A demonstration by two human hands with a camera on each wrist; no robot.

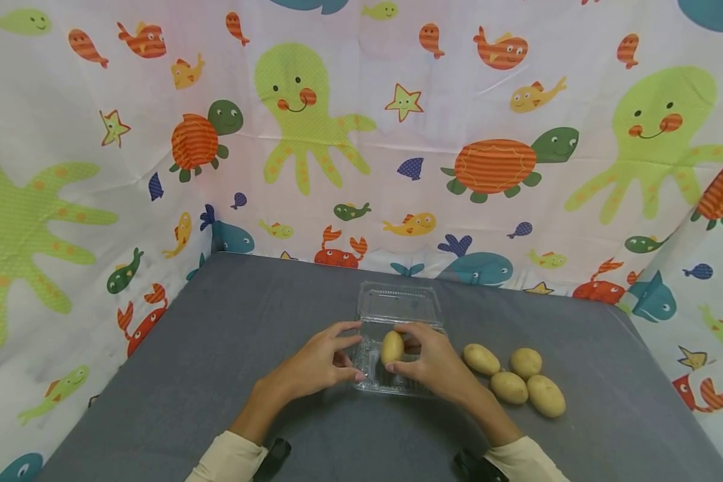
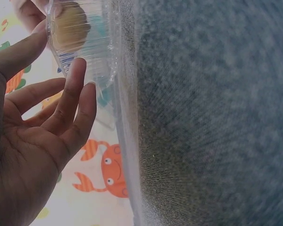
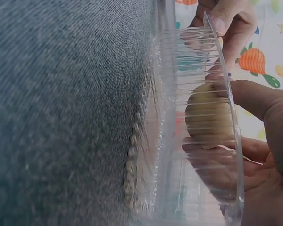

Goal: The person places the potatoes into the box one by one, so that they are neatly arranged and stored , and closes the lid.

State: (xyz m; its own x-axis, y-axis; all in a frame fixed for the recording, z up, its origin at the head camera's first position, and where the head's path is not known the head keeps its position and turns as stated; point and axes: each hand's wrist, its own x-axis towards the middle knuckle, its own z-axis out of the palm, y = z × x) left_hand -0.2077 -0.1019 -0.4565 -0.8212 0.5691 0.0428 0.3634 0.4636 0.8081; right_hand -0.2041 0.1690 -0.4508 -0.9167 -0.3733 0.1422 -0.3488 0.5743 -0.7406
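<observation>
Over the clear plastic clamshell container (image 1: 370, 381), my right hand (image 1: 430, 358) holds a potato (image 1: 391, 349) between thumb and fingers. Through the ribbed clear wall, the right wrist view shows this potato (image 3: 207, 115) inside the rim. My left hand (image 1: 322, 361) is at the container's left side, its fingers spread and the thumb touching the rim. No finger of it curls round the container in the left wrist view, where the palm (image 2: 28, 155) shows. The container's lid (image 1: 399, 304) is folded back, away from me.
Several loose potatoes (image 1: 509, 387) lie grouped on the grey tabletop (image 1: 265, 294), to the right of the container and close to my right forearm. A curtain (image 1: 397, 181) printed with sea animals surrounds the table at the back and both sides.
</observation>
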